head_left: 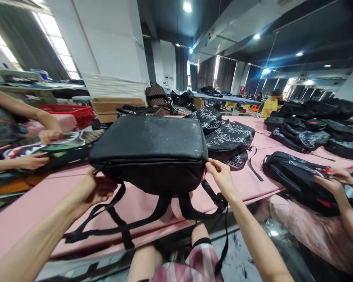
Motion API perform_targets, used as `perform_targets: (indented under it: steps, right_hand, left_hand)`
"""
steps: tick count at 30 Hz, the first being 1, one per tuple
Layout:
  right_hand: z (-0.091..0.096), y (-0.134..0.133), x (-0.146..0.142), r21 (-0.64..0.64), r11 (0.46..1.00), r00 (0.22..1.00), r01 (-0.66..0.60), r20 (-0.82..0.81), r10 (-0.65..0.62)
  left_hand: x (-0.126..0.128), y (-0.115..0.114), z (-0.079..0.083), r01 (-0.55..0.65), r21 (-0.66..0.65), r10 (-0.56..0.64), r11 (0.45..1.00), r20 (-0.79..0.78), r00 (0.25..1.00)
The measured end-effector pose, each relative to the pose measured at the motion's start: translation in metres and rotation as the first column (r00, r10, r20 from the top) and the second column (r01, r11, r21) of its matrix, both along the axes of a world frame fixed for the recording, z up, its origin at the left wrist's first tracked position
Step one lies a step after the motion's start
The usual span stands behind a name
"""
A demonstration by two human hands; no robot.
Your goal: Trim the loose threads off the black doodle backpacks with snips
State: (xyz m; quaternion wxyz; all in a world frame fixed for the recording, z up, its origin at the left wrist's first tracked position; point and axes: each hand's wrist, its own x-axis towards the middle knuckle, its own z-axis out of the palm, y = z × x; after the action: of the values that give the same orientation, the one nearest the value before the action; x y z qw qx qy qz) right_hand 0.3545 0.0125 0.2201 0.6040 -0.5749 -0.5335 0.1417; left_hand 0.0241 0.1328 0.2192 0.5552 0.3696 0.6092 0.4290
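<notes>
A black backpack (153, 141) stands in front of me on the pink tabletop, its flat, smooth panel facing up with pale specks on it. Its black shoulder straps (161, 209) hang toward me over the table edge. At the left lower corner of the bag, my left hand (95, 188) grips it, with the fingers curled beneath and partly hidden. On the opposite side, the thumb and fingers of my right hand (220, 174) pinch the edge by the seam, where a bit of red trim shows.
Black backpacks with white line patterns (231, 135) lie just right of my bag. A co-worker's hands (331, 182) handle another black backpack (291, 172) at right. At left, another person's hand (51, 135) is over patterned bags. Behind stand a red crate (84, 117) and a cardboard box (106, 107).
</notes>
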Motion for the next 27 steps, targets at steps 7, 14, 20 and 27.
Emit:
perform_targets:
  steps: [7, 14, 20, 27]
  right_hand:
    - [0.029, 0.039, -0.001, -0.137, 0.967, 0.943, 0.214, 0.288, -0.168]
    - [0.036, 0.062, -0.007, -0.159, 0.965, 0.927, 0.210, 0.346, -0.145]
    - [0.041, 0.060, 0.012, -0.110, 0.982, 0.851, 0.152, 0.521, -0.073]
    - [0.057, 0.044, 0.025, 0.232, 0.966, 0.675, 0.113, 0.696, -0.246]
  left_hand:
    - [0.023, -0.011, 0.056, 0.117, 0.789, 0.612, 0.604, -0.552, 0.566]
    - [0.137, -0.027, 0.053, 0.646, 0.762, 0.756, 0.044, -0.448, 0.477]
    - [0.149, -0.021, 0.062, 0.575, 0.805, 0.663, 0.148, -0.512, 0.547]
    - [0.143, -0.019, 0.074, 0.514, 0.801, 0.425, 0.308, -0.599, 0.679]
